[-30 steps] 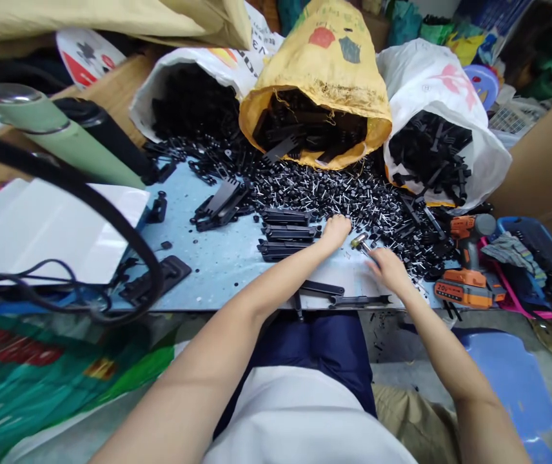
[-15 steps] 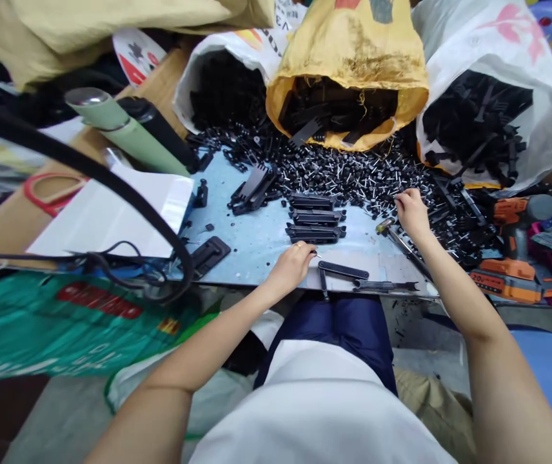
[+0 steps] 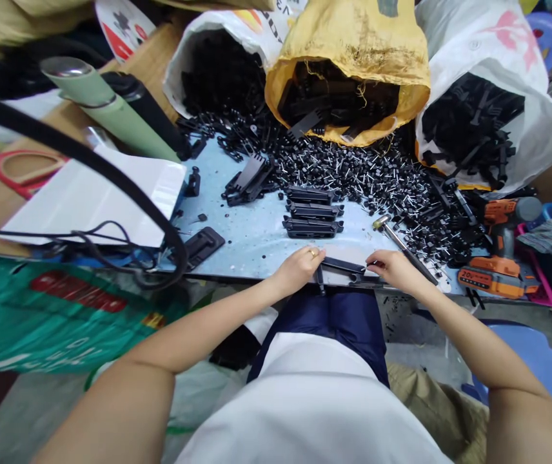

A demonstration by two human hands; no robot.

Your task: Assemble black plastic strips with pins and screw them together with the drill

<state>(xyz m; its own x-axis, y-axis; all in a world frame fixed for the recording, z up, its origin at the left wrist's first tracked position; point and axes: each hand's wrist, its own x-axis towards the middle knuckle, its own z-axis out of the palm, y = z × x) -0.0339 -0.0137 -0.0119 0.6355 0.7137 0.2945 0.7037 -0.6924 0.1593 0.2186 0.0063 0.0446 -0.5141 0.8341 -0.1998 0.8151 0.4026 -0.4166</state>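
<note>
My left hand is closed at the left end of a black plastic bar on the front edge of the table. Its fingertips cover that end, so what they pinch is hidden. From the same end a thin black piece hangs over the edge. My right hand pinches a small pin with a pale shaft over the bar's right end. Another black part lies partly under that hand. Just beyond, several assembled black plastic pieces lie in a stacked row.
A hammer lies right of my hands. Behind spreads a heap of black-headed pins, below a yellow sack and white sacks of black parts. An orange cordless drill stands far right. A black cable arcs across the left.
My right hand has come from the pin heap down to the bar's right end, bringing a pin. The left hand has shifted slightly onto the bar's left end. The view has tilted a little.
</note>
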